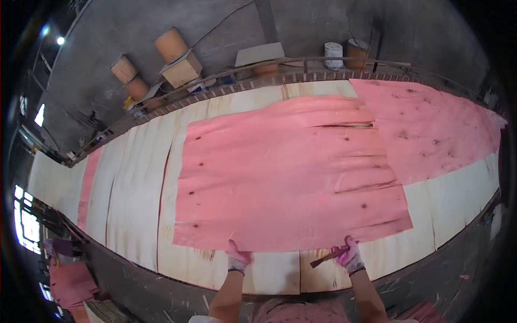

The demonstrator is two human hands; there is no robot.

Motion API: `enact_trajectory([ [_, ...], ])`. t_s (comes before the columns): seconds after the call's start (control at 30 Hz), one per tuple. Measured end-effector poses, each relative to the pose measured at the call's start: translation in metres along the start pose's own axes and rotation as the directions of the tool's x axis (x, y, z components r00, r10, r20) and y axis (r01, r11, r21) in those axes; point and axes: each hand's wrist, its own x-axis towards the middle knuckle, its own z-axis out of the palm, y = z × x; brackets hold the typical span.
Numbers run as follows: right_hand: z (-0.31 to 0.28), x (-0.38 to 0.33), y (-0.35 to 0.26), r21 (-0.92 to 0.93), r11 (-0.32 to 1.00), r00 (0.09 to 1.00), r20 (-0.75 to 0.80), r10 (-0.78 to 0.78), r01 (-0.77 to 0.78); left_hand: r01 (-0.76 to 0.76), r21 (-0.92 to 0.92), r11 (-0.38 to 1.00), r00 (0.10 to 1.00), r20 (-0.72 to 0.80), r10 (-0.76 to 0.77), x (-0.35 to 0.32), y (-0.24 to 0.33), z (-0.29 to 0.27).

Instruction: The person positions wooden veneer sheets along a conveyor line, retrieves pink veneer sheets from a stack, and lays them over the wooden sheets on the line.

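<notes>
A large pink wood veneer sheet (280,177) with dark knots and splits along its right side lies over pale veneer sheets on a long table. My left hand (239,257), in a pink-stained white glove, pinches the sheet's near edge left of centre. Farther right along that edge is my right hand (351,257), gloved the same way. Its fingers are closed round a short brown stick-like tool (323,259) that points to the left, and its thumb lies at the sheet's edge. Whether the right hand also grips the sheet is hard to tell.
Another knotted pink veneer sheet (431,134) covers the table's far right. Pale veneer (129,188) spreads leftward, with a narrow pink strip (89,188) across it. Cardboard drums (171,44), a box (182,69) and a white bucket (333,56) stand behind the rail. Pink sheets (72,282) are stacked lower left.
</notes>
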Motion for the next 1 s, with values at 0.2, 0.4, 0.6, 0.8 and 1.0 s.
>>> enact_trajectory([
  [0.2, -0.008, 0.029, 0.006, -0.246, 0.946, 0.963, -0.217, 0.157, -0.210, -0.182, 0.279, 0.943, 0.978, 0.147, 0.145, 0.040, 0.016, -0.019],
  [0.4, 0.023, 0.038, 0.046, -0.122, 0.947, 0.955, -0.068, 0.290, -0.297, -0.262, 0.228, 0.938, 0.965, 0.038, 0.260, 0.058, 0.056, -0.035],
  [0.6, 0.047, 0.091, 0.040, -0.166, 0.982, 0.983, -0.171, 0.064, -0.093, 0.040, 0.280, 0.959, 0.958, 0.262, -0.116, 0.124, 0.077, -0.074],
  [0.8, 0.054, 0.098, -0.046, -0.262, 0.952, 0.986, 0.003, -0.166, 0.161, -0.179, 0.147, 0.973, 0.968, 0.201, 0.148, 0.107, -0.008, 0.011],
  [1.0, 0.076, 0.124, -0.010, -0.389, 0.902, 0.979, 0.000, -0.202, 0.186, -0.147, 0.001, 0.989, 0.989, -0.025, 0.147, 0.112, -0.002, -0.007],
])
